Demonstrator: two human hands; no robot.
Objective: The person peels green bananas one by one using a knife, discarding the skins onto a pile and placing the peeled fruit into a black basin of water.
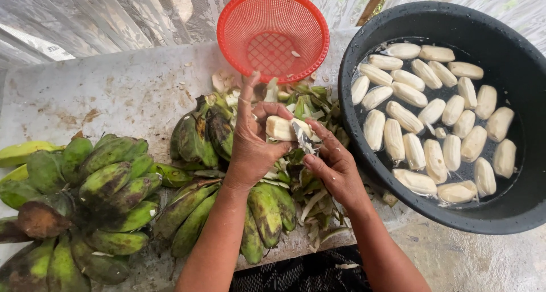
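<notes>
Both hands met at the centre of the frame: the left hand [250,147] gripped a half-peeled banana [282,128], the right hand [333,164] closed on a small knife [303,137] at its skin. Peeling seemed midway; finishing likely needed the last strip cut away. Peeled bananas soaked in the black basin [364,172] at right, a red basket [273,33] stood above, and no packages or labels showed.

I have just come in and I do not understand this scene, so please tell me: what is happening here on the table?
A person is peeling a pale peeled banana, held in the left hand, while the right hand works a small metal blade against it. Green peel strips lie piled beneath. Bunches of unpeeled green bananas lie at the left. A round black plastic basin holds many peeled bananas in water. A red plastic mesh basket stands behind.
</notes>
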